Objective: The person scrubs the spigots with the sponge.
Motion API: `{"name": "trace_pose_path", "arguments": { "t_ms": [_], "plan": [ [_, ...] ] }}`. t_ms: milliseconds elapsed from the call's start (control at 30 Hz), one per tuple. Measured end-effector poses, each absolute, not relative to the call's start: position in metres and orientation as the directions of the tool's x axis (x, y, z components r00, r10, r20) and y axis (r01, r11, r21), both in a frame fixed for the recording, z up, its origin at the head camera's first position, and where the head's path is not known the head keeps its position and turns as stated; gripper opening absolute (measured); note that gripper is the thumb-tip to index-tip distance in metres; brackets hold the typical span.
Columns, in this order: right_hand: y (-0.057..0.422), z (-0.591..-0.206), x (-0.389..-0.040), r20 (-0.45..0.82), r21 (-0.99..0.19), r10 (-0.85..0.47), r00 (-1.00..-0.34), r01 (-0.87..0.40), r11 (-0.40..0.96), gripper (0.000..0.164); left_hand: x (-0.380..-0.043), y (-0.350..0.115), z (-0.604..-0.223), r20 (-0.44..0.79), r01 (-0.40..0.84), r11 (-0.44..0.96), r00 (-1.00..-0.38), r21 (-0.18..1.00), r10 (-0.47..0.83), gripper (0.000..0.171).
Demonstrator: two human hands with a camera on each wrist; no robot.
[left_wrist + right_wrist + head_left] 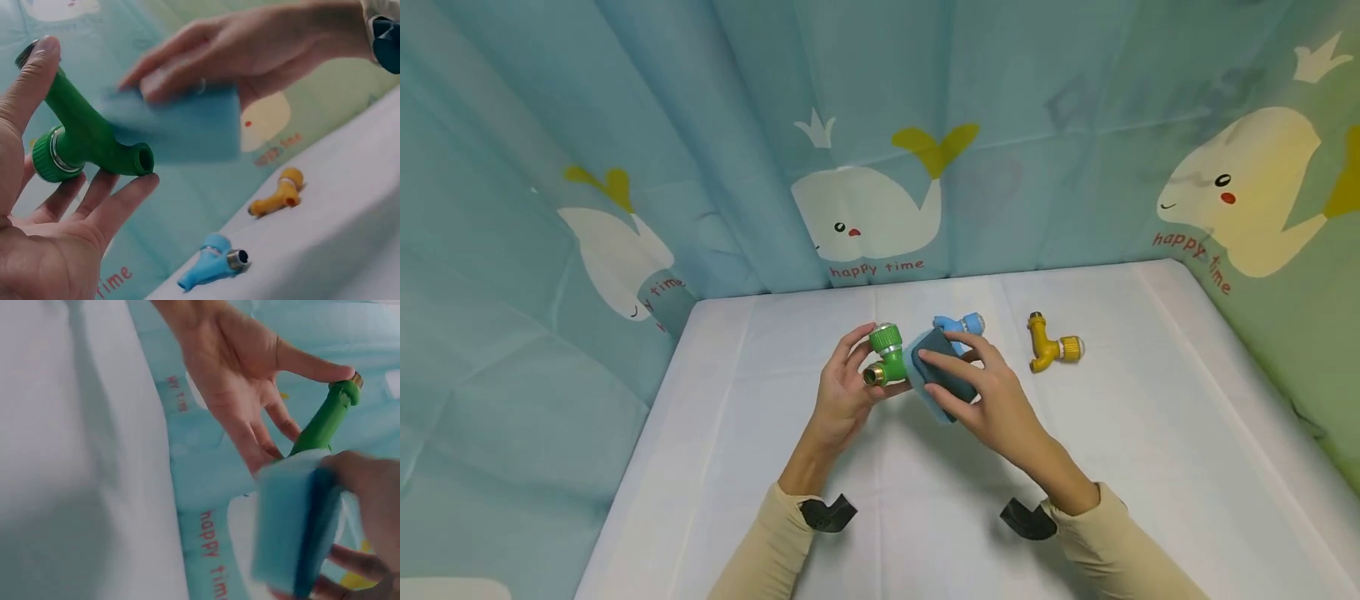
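My left hand (841, 398) holds a green plastic tap (891, 364) up off the table, thumb on its threaded brass inlet and fingertips around the body. In the left wrist view the tap's open spout (144, 159) points toward the right. My right hand (1007, 412) pinches a two-layer sponge (936, 342), light blue on one side and dark teal on the other. The light side lies against the green tap in the head view. Motion blurs the sponge (194, 134) in both wrist views, and it covers the tap's lower end in the right wrist view.
Behind the sponge a blue tap (950, 322) lies on the white-covered table (760, 467), partly hidden. A yellow tap (1043, 346) lies farther right. Curtains (737, 167) printed with whales hang along the table's back and sides.
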State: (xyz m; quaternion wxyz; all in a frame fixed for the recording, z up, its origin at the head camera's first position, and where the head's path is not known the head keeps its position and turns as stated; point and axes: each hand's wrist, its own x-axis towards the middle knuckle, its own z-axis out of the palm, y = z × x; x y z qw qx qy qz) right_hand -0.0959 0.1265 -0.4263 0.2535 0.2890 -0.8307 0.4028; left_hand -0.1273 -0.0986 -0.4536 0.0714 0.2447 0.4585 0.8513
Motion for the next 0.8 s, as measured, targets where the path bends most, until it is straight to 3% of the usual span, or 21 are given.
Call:
{"name": "trace_pose_path", "arguments": {
  "t_ms": [133, 333, 567, 667, 800],
  "plan": [
    [0.123, -0.424, -0.093, 0.656, -0.541, -0.291, -0.696, -0.703, 0.461, 0.049, -0.128, -0.097, -0.452, 0.341, 0.107, -0.560, -0.880, 0.821, 0.331, 0.099],
    [0.123, -0.422, -0.096, 0.669, -0.448, -0.280, -0.689, -0.674, 0.587, 0.047, -0.125, -0.095, -0.450, 0.306, 0.076, -0.593, -0.904, 0.801, 0.298, 0.097],
    [0.119, -0.421, -0.098, 0.706, -0.351, -0.349, -0.617, -0.732, 0.584, 0.042, -0.124, -0.094, -0.449, 0.257, 0.061, -0.586, -0.932, 0.808, 0.257, 0.095],
    [0.124, -0.424, -0.101, 0.684, -0.323, -0.335, -0.647, -0.682, 0.656, 0.042, -0.124, -0.093, -0.448, 0.241, 0.055, -0.600, -0.942, 0.798, 0.234, 0.096],
    [0.128, -0.423, -0.101, 0.672, -0.328, -0.348, -0.654, -0.684, 0.652, 0.040, -0.125, -0.093, -0.445, 0.240, 0.069, -0.597, -0.947, 0.800, 0.213, 0.093]
  ]
}}
